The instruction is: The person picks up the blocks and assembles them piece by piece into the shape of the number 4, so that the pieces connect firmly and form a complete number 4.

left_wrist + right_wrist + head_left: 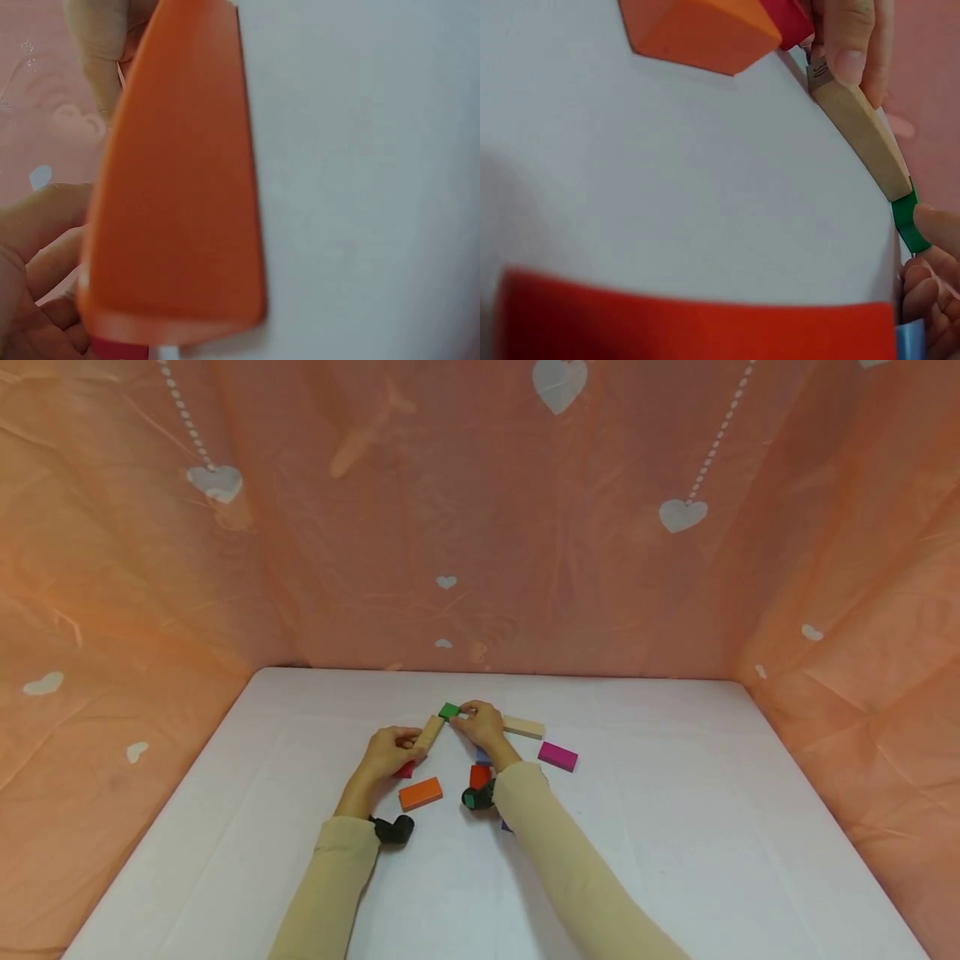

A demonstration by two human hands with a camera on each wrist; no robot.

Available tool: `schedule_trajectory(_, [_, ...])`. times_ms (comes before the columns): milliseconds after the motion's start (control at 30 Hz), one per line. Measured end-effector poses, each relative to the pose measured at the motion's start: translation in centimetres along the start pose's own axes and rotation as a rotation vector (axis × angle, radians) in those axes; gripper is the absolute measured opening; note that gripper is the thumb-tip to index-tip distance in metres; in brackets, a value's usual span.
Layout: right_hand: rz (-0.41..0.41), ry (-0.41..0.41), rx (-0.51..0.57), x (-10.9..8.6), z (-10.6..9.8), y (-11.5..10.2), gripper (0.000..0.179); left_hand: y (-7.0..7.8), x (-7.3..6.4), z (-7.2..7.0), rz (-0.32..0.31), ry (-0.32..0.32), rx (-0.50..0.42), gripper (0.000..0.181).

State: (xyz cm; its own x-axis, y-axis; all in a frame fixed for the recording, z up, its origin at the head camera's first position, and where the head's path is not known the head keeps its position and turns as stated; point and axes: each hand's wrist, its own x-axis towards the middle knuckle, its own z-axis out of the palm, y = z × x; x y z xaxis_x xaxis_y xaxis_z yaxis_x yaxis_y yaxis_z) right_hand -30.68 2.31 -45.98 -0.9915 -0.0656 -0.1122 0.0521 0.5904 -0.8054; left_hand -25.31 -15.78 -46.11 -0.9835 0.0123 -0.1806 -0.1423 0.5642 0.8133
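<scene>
My left hand (390, 753) pinches the near end of a plain wooden block (430, 733) lying on the white table. In the right wrist view this block (862, 135) reaches the green block (909, 221), end to end. My right hand (483, 727) pinches the green block (449, 712), thumb on its side and fingers curled. A crimson block (405, 770) lies just under the left hand, partly hidden by it. The orange block (180, 172) fills much of the left wrist view, close to the camera.
Around the hands lie an orange block (421, 794), a red block (480, 774), a partly hidden blue block (483, 757), a second wooden block (523, 727) and a magenta block (558, 757). The right sleeve (570, 860) mostly covers a purple block (507, 827). An orange curtain (480, 543) hangs behind the table.
</scene>
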Motion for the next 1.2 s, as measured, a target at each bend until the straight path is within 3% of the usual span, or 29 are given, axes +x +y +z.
schedule_trajectory(733, [0.015, 0.012, 0.0, 0.14, 0.16, 0.03, 0.035, 0.15, 0.12, 0.44, 0.097, 0.013, 0.052, 0.04])
schedule_trajectory(1200, [0.015, 0.001, -0.002, 0.15, 0.07, 0.05, 0.036, 0.6, 0.05, 0.85, 0.061, 0.011, 0.029, 0.038])
